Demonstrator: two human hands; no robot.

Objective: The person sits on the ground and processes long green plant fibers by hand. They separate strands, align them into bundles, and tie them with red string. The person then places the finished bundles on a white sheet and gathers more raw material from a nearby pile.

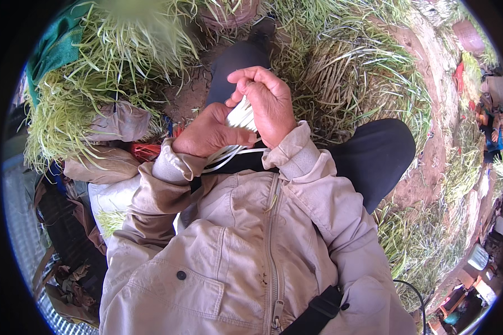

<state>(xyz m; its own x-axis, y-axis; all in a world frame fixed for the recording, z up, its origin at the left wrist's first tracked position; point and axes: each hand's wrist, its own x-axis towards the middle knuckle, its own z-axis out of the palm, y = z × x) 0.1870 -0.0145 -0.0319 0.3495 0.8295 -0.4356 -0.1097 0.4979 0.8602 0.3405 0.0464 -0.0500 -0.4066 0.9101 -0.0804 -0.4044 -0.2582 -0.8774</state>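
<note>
Between my hands, above my lap, is a small bundle of pale white-green plant stalks (241, 115). My left hand (214, 133) grips the bundle from the left, its thumb lying across the stalks. My right hand (268, 100) is curled at the bundle's upper right side, with the thumb against the bent fingers; its fingertips partly hide one another. Loose pale stalk ends hang below the hands, towards my jacket. A tuft of red strands (146, 151) lies left of my left wrist.
Heaps of cut green-yellow stalks (121, 54) lie at the upper left, and more (360, 75) spread to the right. Cloth-wrapped bundles (123, 121) sit left of me beside green woven fabric (63, 50). Another person (501, 125) is at the far right edge.
</note>
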